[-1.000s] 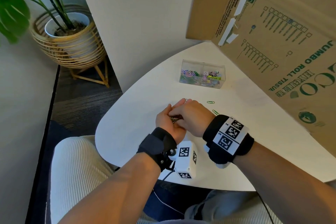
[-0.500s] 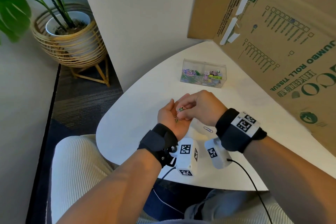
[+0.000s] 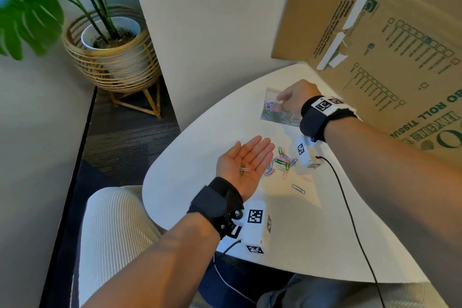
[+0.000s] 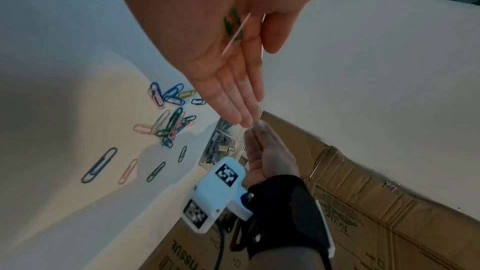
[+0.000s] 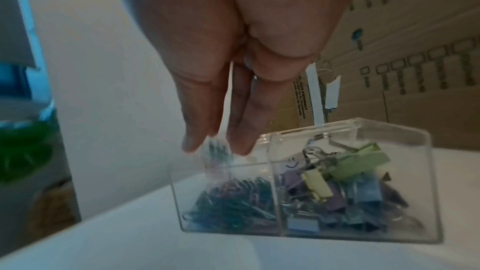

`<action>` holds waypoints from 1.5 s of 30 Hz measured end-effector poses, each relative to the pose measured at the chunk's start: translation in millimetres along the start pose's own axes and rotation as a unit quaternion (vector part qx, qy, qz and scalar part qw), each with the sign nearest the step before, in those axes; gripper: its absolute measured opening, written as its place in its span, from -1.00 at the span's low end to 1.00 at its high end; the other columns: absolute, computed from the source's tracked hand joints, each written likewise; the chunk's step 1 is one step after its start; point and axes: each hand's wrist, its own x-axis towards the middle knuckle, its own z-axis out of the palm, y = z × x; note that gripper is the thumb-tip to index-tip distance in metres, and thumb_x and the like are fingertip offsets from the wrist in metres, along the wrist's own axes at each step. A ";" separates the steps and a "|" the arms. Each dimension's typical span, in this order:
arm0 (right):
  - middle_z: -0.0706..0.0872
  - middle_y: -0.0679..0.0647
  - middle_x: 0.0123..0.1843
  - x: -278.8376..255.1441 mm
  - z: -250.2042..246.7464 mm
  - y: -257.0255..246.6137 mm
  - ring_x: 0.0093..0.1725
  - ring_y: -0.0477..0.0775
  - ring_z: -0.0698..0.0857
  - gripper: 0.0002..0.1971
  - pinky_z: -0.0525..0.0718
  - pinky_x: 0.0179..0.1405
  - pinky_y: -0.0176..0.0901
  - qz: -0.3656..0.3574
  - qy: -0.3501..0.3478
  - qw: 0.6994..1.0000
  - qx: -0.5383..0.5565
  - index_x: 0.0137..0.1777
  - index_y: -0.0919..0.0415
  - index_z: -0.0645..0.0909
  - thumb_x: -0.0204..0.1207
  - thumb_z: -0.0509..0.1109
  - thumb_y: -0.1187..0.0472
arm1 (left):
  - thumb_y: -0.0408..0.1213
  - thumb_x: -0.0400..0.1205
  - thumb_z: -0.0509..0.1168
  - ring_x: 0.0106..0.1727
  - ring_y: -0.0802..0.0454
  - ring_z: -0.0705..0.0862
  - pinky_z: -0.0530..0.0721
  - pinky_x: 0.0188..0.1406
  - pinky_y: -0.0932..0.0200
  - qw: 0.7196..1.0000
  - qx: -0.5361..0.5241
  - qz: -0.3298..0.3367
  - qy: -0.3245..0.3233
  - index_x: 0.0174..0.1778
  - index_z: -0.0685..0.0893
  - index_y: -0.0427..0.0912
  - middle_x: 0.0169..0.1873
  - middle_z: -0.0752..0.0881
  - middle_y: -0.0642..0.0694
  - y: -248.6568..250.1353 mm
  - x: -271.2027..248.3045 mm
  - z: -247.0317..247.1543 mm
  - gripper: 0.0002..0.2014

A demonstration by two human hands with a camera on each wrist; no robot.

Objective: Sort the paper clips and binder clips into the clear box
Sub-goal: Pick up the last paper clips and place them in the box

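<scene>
Right hand (image 5: 207, 81): fingertips pinching blurred clips (image 5: 217, 149) over box (image 5: 306, 231), left compartment. Left hand (image 3: 246, 166): flat, fingers together, cradling spares (image 3: 243, 169).

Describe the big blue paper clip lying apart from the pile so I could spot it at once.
On the white table, find the left hand, palm up, and the pile of coloured clips beside its fingertips. Nearer the person than that pile lies the blue clip, alone on bare table. It is blue and larger than the pink clip nearest it.
</scene>
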 end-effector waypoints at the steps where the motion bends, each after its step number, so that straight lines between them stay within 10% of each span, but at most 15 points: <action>1: 0.79 0.06 0.16 0.1 1.4 0.6 0.11 0.08 0.74 -0.71 0.61 0.09 -0.28 0.005 -0.014 1.000 -0.027 0.13 0.10 0.80 0.41 0.62 0.13 | -0.16 0.76 0.02 0.21 -0.29 0.70 0.63 0.26 -0.08 1.000 -0.003 0.003 0.002 0.27 0.61 -0.45 0.17 0.72 -0.39 2.2 0.1 -0.6 -0.55; 6: 0.81 0.03 0.09 -50.0 4.1 -13.2 0.12 0.04 0.73 -0.79 0.58 0.22 -0.25 -0.126 0.052 0.991 0.002 0.14 0.13 0.77 0.56 0.44 0.14 | -0.15 0.73 0.07 0.19 -0.30 0.71 0.64 0.25 -0.08 1.000 -0.023 0.012 0.002 0.26 0.63 -0.45 0.15 0.73 -0.39 8.5 3.1 -3.7 -0.56; 12: 0.77 0.00 -0.17 -131.3 40.3 -16.9 -0.14 0.01 0.72 -0.88 0.65 -0.04 -0.11 -0.228 -0.178 0.951 -0.112 -0.03 0.07 0.77 0.51 0.41 0.15 | -0.05 0.73 0.05 0.24 -0.26 0.63 0.55 0.33 -0.14 1.000 -0.007 0.000 -0.001 0.12 0.73 -0.35 0.09 0.72 -0.33 -3.8 8.1 -0.4 -0.53; 21: 0.79 0.08 -0.13 -141.5 54.3 -3.9 -0.07 0.08 0.69 -0.90 0.63 0.02 -0.03 -0.221 -0.176 0.951 -0.126 -0.07 0.13 0.78 0.51 0.43 0.19 | 0.04 0.73 0.00 0.42 -0.33 0.52 0.31 0.55 -0.18 0.999 0.008 -0.035 -0.002 0.30 0.65 -0.29 0.28 0.65 -0.39 -14.0 4.0 -7.5 -0.47; 26: 0.79 -0.06 -0.27 -128.3 30.6 -2.4 -0.31 0.03 0.76 -0.96 0.75 -0.12 -0.18 -0.153 -0.195 0.967 0.058 -0.21 0.14 0.81 0.37 0.60 0.27 | -0.03 0.73 0.04 0.13 -0.27 0.68 0.59 0.10 -0.05 0.999 0.043 -0.003 0.020 0.20 0.66 -0.30 0.09 0.73 -0.34 -10.6 4.6 2.5 -0.55; 30: 0.77 -0.05 -0.37 -79.3 8.6 5.2 -0.42 -0.07 0.67 -0.88 0.67 -0.40 -0.18 -0.080 -0.026 0.980 0.183 -0.27 0.03 0.75 0.38 0.62 0.25 | -0.15 0.72 0.15 0.02 -0.21 0.75 0.66 0.15 -0.01 0.993 0.115 0.002 0.019 0.17 0.68 -0.29 0.02 0.80 -0.25 -4.0 5.9 -1.2 -0.68; 35: 0.71 -0.04 -0.27 -14.4 -1.2 6.8 -0.17 0.06 0.72 -0.87 0.74 -0.10 -0.04 -0.029 0.113 0.985 0.124 -0.21 0.01 0.70 0.36 0.62 0.16 | -0.24 0.64 0.26 -0.06 -0.10 0.73 0.66 0.01 0.10 0.968 0.249 0.011 0.019 0.08 0.75 -0.18 -0.03 0.80 -0.15 -0.1 7.2 -11.1 -0.79; 41: 0.81 0.03 -0.05 -14.9 -2.3 14.2 0.00 0.11 0.74 -0.83 0.74 0.07 0.00 -0.037 0.059 0.996 0.050 -0.05 0.08 0.80 0.53 0.48 0.01 | -0.34 0.66 0.25 -0.16 -0.05 0.73 0.63 -0.11 0.14 0.887 0.457 0.058 -0.013 0.11 0.72 -0.15 -0.05 0.80 -0.14 15.3 -0.9 -2.8 -0.82; 45: 0.77 0.00 -0.13 -55.8 -18.8 33.6 -0.07 0.07 0.71 -0.83 0.70 0.08 -0.05 -0.090 0.037 0.995 0.014 -0.04 0.13 0.77 0.62 0.35 0.12 | -0.35 0.61 0.35 -0.15 -0.01 0.67 0.59 -0.17 0.21 0.720 0.690 0.057 -0.040 0.12 0.67 -0.10 -0.09 0.74 -0.07 35.0 0.7 3.6 -0.81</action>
